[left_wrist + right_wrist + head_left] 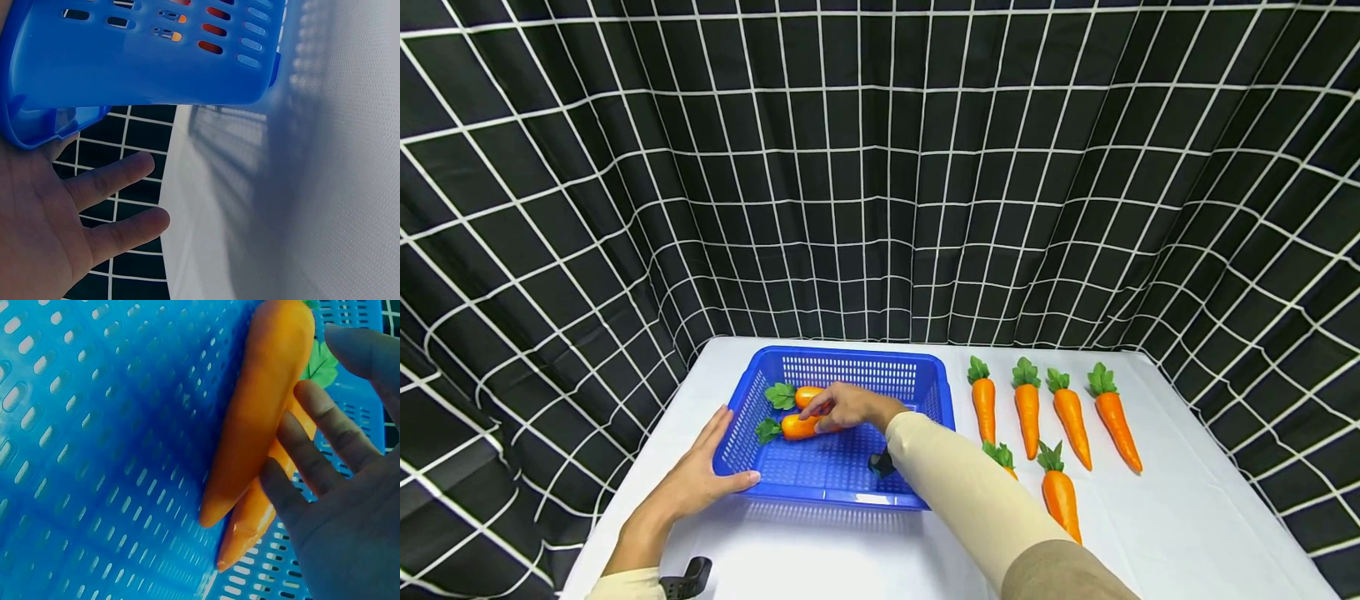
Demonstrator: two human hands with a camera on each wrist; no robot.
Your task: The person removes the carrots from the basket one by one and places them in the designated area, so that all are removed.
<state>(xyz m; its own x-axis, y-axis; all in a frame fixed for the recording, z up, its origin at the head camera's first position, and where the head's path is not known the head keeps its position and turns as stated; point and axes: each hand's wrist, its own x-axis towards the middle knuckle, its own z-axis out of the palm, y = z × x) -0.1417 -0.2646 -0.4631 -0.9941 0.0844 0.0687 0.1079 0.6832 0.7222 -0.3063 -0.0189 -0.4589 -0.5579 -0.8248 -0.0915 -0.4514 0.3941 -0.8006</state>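
A blue plastic basket (850,357) stands on the white table (1187,517), left of centre. Two orange carrots with green tops lie side by side on its floor, one (797,427) nearer me and one (808,395) behind it. My right hand (838,408) reaches into the basket, fingers straight over the carrots. In the right wrist view the right hand (337,500) is open beside the upper carrot (262,419), fingertips at the lower carrot (253,519), gripping neither. My left hand (700,475) rests open against the basket's front left corner (144,69), with the left hand's fingers (112,178) spread.
Several more carrots lie on the table right of the basket: a back row starting at one carrot (984,404) and ending at another (1116,421), and two nearer ones (1060,496), one partly behind my right sleeve. A black grid-patterned curtain (880,167) encloses the table.
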